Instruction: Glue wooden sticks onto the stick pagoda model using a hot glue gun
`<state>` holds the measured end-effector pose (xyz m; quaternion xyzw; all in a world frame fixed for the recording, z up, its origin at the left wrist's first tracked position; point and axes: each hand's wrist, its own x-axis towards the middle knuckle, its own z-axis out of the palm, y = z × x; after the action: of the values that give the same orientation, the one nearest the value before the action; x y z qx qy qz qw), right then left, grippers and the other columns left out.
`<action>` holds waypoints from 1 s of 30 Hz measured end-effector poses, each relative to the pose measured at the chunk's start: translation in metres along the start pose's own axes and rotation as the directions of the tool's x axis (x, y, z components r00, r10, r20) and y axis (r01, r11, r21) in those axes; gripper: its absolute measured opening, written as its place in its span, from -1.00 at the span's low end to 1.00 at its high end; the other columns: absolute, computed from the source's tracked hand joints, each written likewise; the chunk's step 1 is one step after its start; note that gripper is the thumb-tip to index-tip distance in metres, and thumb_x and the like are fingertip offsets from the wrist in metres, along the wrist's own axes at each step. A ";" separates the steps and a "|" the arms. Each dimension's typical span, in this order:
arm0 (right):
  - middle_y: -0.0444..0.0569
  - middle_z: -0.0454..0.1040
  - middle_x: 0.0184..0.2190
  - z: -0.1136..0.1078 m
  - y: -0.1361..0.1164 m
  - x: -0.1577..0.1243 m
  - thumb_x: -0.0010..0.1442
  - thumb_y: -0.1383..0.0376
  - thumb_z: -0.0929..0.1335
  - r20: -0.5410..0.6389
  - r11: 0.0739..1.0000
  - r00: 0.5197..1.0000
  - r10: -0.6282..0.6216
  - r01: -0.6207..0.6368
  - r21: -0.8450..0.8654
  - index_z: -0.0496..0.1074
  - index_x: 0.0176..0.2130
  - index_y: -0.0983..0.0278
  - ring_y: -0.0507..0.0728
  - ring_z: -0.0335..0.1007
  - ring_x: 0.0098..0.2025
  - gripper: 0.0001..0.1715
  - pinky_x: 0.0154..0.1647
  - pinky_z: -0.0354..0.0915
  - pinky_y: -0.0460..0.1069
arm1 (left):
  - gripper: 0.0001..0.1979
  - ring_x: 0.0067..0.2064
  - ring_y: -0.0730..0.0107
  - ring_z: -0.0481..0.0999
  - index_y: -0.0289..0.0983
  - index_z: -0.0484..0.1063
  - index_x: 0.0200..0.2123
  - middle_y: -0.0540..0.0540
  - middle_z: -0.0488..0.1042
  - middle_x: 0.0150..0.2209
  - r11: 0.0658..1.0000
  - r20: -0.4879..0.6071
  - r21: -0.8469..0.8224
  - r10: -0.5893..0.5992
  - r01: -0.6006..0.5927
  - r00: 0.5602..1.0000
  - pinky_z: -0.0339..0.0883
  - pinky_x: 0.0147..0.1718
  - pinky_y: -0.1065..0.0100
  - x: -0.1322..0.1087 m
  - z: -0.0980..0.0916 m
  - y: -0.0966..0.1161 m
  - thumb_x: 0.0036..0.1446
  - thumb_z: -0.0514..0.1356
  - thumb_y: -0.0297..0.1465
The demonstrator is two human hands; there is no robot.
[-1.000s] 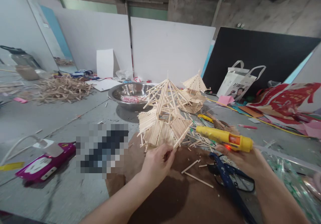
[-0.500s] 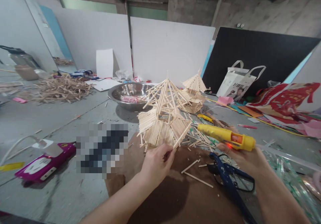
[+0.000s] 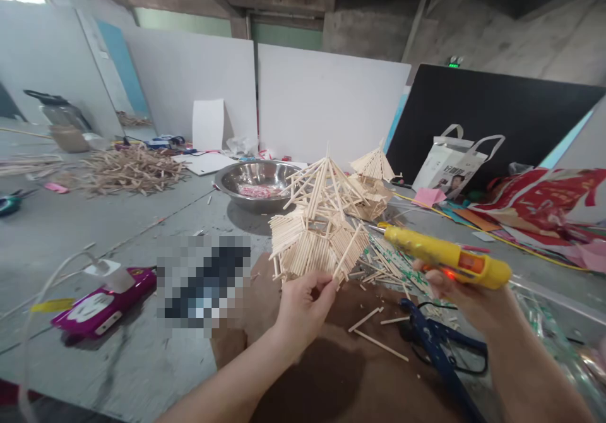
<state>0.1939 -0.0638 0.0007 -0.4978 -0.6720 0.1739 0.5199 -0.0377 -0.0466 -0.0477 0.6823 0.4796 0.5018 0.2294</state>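
My left hand (image 3: pixel 305 309) pinches the lower end of a thin wooden stick (image 3: pixel 349 250) between thumb and forefinger. The stick lies slantwise along the right front edge of a small tiered pavilion model (image 3: pixel 310 252) built of such sticks. My right hand (image 3: pixel 478 303) grips a yellow glue gun (image 3: pixel 426 246), its nozzle pointing left beside the model's right side. A red light glows under the gun's body. Behind stands a second stick model (image 3: pixel 374 167), partly hidden by the first. Loose sticks (image 3: pixel 381 344) lie on the brown board (image 3: pixel 312 385) under my hands.
Dark blue cutters (image 3: pixel 438 353) lie near my right forearm. A steel basin (image 3: pixel 231 186) stands behind the model, with a stick pile (image 3: pixel 135 170) further left. On the left are a purple power strip (image 3: pixel 106 303) and a pixelated patch. Bags and coloured paper lie right.
The glue gun has shifted slightly right, away from the model. My left hand keeps its pinch on the stick. The whole view has moved a little.
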 end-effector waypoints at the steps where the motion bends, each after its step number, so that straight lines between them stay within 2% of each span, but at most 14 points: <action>1: -0.05 0.43 -0.57 0.001 -0.002 0.005 -0.07 0.10 0.35 0.009 1.000 1.000 0.008 -0.008 0.016 0.42 -0.46 0.24 0.04 0.27 -0.65 -0.75 -0.72 0.20 -0.07 | -0.84 -0.66 0.59 0.26 -0.31 0.38 -0.59 0.05 0.32 -0.72 0.996 -0.014 -0.077 -0.042 0.041 0.999 0.12 -0.67 0.56 0.000 -0.001 0.002 -0.06 0.11 -0.37; 5: -0.06 0.41 -0.58 0.011 -0.016 0.025 -0.07 0.08 0.34 0.067 0.994 0.995 0.079 -0.084 0.071 0.41 -0.47 0.24 0.00 0.18 -0.70 -0.73 -0.77 0.12 -0.07 | -0.82 -0.68 0.60 0.25 -0.31 0.39 -0.54 0.05 0.32 -0.73 0.928 -0.077 -0.355 -0.153 0.116 0.985 0.12 -0.70 0.55 0.000 -0.005 0.005 -0.07 0.14 -0.31; 10: -0.17 0.22 -0.77 0.033 -0.030 0.051 -0.11 0.06 0.36 0.193 0.983 0.972 0.135 -0.156 0.099 0.33 -0.59 0.25 -0.05 0.07 -0.76 -0.69 -0.81 0.04 -0.11 | -0.81 -0.73 0.65 0.16 -0.33 0.36 -0.54 0.09 0.26 -0.75 0.852 -0.122 -0.501 -0.246 0.155 0.961 0.05 -0.75 0.56 0.005 -0.012 0.007 -0.11 0.18 -0.29; 14: -0.16 0.32 -0.66 0.044 -0.037 0.061 -0.12 0.06 0.37 0.255 0.975 0.957 0.141 -0.179 0.133 0.31 -0.54 0.24 -0.09 0.07 -0.77 -0.69 -0.82 0.05 -0.13 | -0.81 -0.73 0.66 0.15 -0.34 0.35 -0.54 0.10 0.25 -0.75 0.823 -0.143 -0.546 -0.278 0.159 0.950 0.04 -0.75 0.57 0.009 -0.017 0.007 -0.11 0.18 -0.30; 17: -0.18 0.30 -0.67 0.047 -0.040 0.060 -0.13 0.08 0.38 0.281 0.973 0.947 0.154 -0.195 0.125 0.31 -0.52 0.23 -0.10 0.05 -0.76 -0.71 -0.82 0.05 -0.14 | -0.80 -0.73 0.66 0.15 -0.34 0.35 -0.53 0.10 0.24 -0.75 0.811 -0.142 -0.562 -0.288 0.162 0.947 0.03 -0.76 0.57 0.010 -0.017 0.006 -0.11 0.18 -0.30; 24: -0.20 0.23 -0.75 0.047 -0.039 0.061 -0.10 0.07 0.36 0.247 0.990 0.960 0.130 -0.139 0.017 0.35 -0.54 0.22 -0.07 0.04 -0.77 -0.73 -0.82 0.09 -0.11 | -0.79 -0.72 0.66 0.14 -0.34 0.36 -0.54 0.10 0.23 -0.74 0.814 -0.128 -0.553 -0.290 0.175 0.948 0.03 -0.75 0.56 0.010 -0.016 0.001 -0.10 0.18 -0.28; 30: -0.19 0.29 -0.71 0.047 -0.051 0.064 -0.15 0.11 0.39 0.238 0.993 0.965 0.114 -0.115 -0.009 0.40 -0.42 0.23 -0.06 0.08 -0.76 -0.72 -0.83 0.06 -0.12 | -0.78 -0.71 0.65 0.14 -0.34 0.37 -0.53 0.09 0.24 -0.74 0.825 -0.118 -0.531 -0.295 0.191 0.948 0.05 -0.73 0.55 0.010 -0.017 0.001 -0.09 0.17 -0.27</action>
<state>0.1303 -0.0181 0.0540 -0.5100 -0.6993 0.2638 0.4258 -0.0525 -0.0407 -0.0359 0.4771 0.4317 0.6420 0.4171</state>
